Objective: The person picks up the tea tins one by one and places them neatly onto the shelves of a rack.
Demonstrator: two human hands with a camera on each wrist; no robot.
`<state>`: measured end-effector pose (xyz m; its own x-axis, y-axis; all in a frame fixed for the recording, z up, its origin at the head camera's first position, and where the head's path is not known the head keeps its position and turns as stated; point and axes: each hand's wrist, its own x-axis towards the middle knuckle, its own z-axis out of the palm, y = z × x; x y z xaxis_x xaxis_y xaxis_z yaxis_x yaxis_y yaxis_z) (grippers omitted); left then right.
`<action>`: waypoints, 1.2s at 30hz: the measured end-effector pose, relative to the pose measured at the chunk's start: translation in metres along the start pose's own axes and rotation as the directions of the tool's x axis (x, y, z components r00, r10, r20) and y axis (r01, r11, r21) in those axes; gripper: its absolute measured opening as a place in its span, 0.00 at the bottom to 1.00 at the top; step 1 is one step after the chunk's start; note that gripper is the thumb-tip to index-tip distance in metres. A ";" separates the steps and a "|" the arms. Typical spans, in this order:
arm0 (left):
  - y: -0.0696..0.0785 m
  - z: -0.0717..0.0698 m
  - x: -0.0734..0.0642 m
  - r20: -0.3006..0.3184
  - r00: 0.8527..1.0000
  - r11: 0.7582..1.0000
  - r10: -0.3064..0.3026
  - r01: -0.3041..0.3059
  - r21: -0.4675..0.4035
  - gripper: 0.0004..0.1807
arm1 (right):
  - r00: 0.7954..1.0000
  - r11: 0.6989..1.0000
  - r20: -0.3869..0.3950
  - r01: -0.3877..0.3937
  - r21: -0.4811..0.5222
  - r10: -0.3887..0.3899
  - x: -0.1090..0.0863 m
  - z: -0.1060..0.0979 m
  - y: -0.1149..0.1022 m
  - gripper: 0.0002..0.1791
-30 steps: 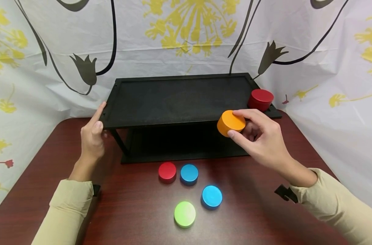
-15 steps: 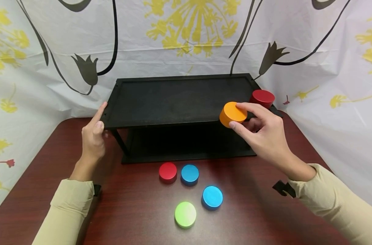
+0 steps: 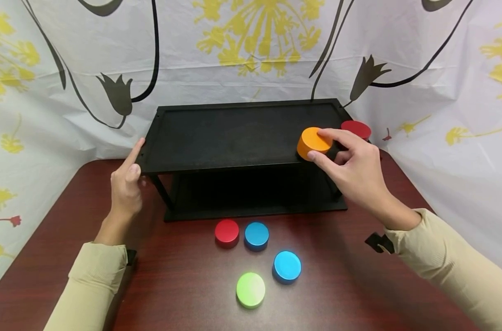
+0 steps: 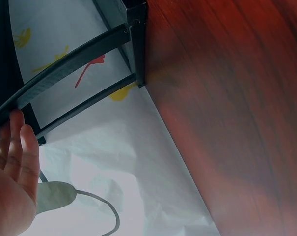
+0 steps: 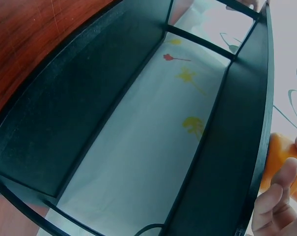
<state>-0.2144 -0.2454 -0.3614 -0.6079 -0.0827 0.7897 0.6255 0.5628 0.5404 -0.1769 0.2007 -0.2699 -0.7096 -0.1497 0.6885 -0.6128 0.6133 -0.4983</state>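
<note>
My right hand (image 3: 360, 172) pinches an orange disc (image 3: 307, 145) between thumb and fingers, right at the front edge of the black two-tier shelf's top board (image 3: 234, 138), towards its right end. In the right wrist view the orange disc (image 5: 274, 156) shows beside the board's edge, partly hidden by the fingers. My left hand (image 3: 126, 191) touches the left end of the top board, its index finger straight along the side. In the left wrist view, straight fingers (image 4: 15, 147) meet the shelf's rail. Behind my right hand, a dark red disc (image 3: 356, 128) stands on the top board's right end, partly covered.
On the brown table (image 3: 172, 276) before the shelf lie a red disc (image 3: 227, 232), a blue disc (image 3: 256, 235), a lighter blue disc (image 3: 287, 265) and a green disc (image 3: 251, 288). A white patterned curtain (image 3: 234, 82) hangs behind and at both sides.
My right hand has moved up and slightly towards the shelf with the orange disc, from in front of the top board's edge to over it. My left hand stays in place.
</note>
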 end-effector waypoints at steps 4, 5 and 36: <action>0.001 0.000 0.000 0.004 1.000 1.000 0.005 -0.005 -0.001 0.32 | 0.999 0.999 -0.007 -0.031 -0.018 0.031 0.003 0.000 0.003 0.25; 0.001 0.000 0.000 0.002 1.000 1.000 0.008 -0.008 -0.002 0.33 | 0.999 0.999 -0.007 -0.041 -0.021 0.040 0.004 0.000 0.003 0.25; -0.002 0.002 -0.001 -0.006 1.000 0.999 -0.002 0.002 -0.044 0.33 | 0.993 0.965 -0.015 -0.119 -0.233 0.118 0.018 0.000 0.007 0.24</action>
<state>-0.2161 -0.2448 -0.3641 -0.6061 -0.0892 0.7904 0.6454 0.5256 0.5543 -0.1941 0.2022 -0.2608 -0.7719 -0.0643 0.6325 -0.4263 0.7905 -0.4399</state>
